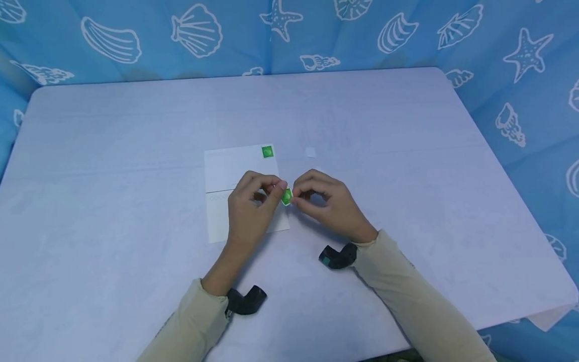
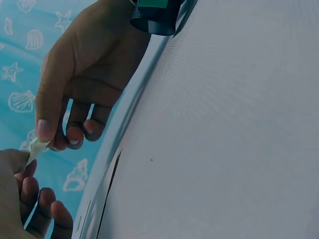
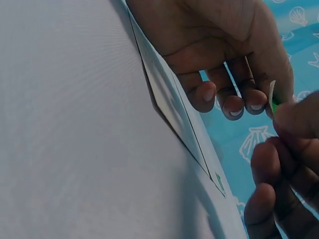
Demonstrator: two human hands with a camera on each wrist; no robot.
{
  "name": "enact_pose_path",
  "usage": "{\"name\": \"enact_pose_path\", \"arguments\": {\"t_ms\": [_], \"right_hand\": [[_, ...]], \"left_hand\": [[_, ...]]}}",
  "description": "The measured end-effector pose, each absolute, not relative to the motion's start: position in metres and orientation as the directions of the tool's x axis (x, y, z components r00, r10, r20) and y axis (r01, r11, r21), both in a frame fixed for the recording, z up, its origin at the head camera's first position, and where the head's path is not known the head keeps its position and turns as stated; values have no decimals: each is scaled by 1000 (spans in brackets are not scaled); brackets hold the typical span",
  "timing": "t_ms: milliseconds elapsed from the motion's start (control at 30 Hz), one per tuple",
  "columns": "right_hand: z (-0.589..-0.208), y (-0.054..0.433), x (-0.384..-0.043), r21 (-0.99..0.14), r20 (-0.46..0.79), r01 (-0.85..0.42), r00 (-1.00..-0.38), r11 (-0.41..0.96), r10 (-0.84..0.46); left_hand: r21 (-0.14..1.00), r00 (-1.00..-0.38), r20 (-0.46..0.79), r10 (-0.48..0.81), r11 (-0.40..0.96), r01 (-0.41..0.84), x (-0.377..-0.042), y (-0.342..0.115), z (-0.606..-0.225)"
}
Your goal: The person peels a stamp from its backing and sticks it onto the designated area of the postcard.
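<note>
Both hands hold a small green stamp with a white border [image 1: 287, 196] between them, above the paper. My left hand [image 1: 253, 206] pinches its left side between thumb and fingers. At its right edge, my right hand [image 1: 327, 201] pinches it with thumb and forefinger. In the left wrist view the stamp [image 2: 37, 148] appears edge-on, slightly bent, with its pale back showing. Under the left hand lies white envelope-like paper [image 1: 235, 166], crossed by a dark line and partly hidden by that hand. Another green stamp [image 1: 268, 151] sits at its upper right corner.
A small white paper scrap [image 1: 310, 152] lies right of the envelope-like paper on the white-covered table [image 1: 113, 201]. Black wrist cameras [image 1: 246, 300] jut inward from both sleeves. Blue shell-patterned cloth [image 1: 154, 40] hangs behind and along the right side.
</note>
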State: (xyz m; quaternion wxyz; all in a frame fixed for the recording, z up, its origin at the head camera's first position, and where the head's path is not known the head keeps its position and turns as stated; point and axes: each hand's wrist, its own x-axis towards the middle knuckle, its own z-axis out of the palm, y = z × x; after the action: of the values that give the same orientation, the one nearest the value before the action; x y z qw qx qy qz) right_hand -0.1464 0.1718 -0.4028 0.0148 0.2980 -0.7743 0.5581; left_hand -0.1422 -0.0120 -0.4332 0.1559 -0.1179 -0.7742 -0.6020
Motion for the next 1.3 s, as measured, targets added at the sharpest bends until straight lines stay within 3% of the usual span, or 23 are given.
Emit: {"name": "enact_pose_path", "arguments": {"t_ms": [367,767,1100,1300], "right_hand": [[-397,175,-146,-938,183,-252,-943,236,-278],[-403,174,-147,-920,298,-357,-906,162,-302],[-420,182,-154,-970,163,-209,-940,127,-299],[-422,182,-155,-983,96,-130,-967,132,-235]], "left_hand": [[866,-908,416,39,289,409,-143,-11,-434],[851,-902,424,83,304,428,-143,-12,-435],[801,-848,494,194,278,530,-142,-12,-434],[821,-864,489,120,270,503,-142,-11,-435]]}}
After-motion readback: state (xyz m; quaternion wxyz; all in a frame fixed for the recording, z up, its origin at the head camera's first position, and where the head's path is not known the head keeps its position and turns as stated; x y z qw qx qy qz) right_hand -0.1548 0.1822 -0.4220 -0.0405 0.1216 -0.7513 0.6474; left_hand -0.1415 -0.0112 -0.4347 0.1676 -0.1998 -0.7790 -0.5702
